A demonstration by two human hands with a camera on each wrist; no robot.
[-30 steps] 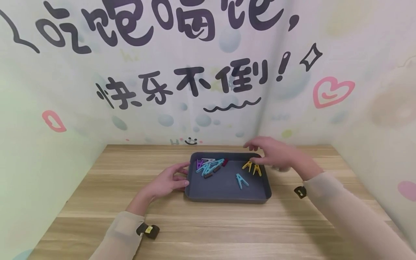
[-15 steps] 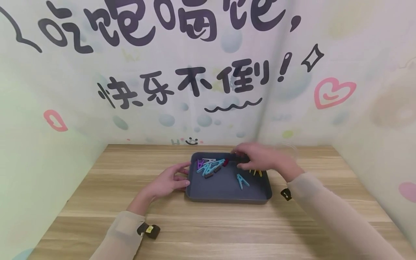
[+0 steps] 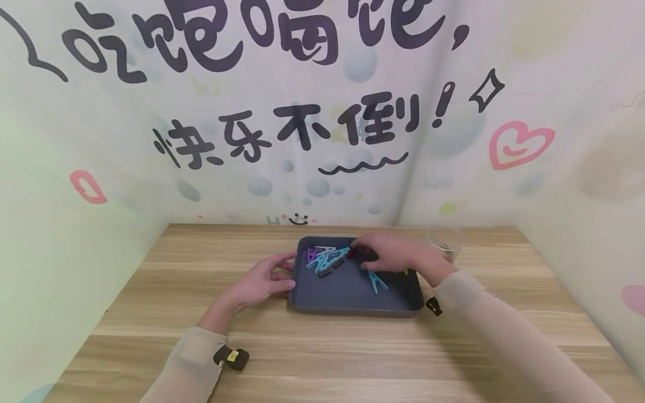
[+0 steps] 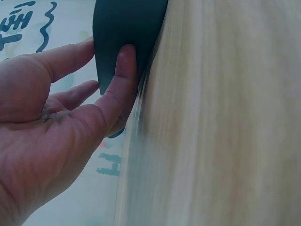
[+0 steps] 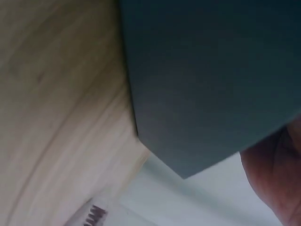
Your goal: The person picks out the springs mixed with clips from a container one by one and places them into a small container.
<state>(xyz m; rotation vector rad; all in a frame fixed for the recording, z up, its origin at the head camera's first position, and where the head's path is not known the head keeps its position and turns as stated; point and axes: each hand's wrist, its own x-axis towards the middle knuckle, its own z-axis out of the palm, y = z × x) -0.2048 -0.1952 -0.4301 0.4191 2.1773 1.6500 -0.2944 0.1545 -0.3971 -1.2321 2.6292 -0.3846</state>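
Observation:
A dark grey tray (image 3: 347, 294) holds several clothespins: a purple clothespin (image 3: 311, 255), a white clothespin (image 3: 326, 248) and light blue clothespins (image 3: 330, 260) lie at the left. Among them are small dark coil springs (image 3: 325, 273) and a small red piece (image 3: 350, 253). My left hand (image 3: 259, 280) rests its fingertips and thumb against the tray's left wall, also plain in the left wrist view. My right hand (image 3: 390, 252) reaches over the tray, thumb apart from the fingers, index fingertip right at the red piece. Below it lies a light blue clothespin (image 3: 377, 283); yellow clothespins are mostly hidden.
A clear plastic cup (image 3: 445, 238) stands behind my right wrist, beyond the tray's right side. In the right wrist view a dark coil spring (image 5: 95, 214) shows in it. The wooden table (image 3: 302, 358) meets a printed wall sheet (image 3: 242, 190) at the back.
My right hand has moved left and down, from above the yellow clothespins at the tray's right to the red piece. It now covers most of the yellow ones. The left hand stays put.

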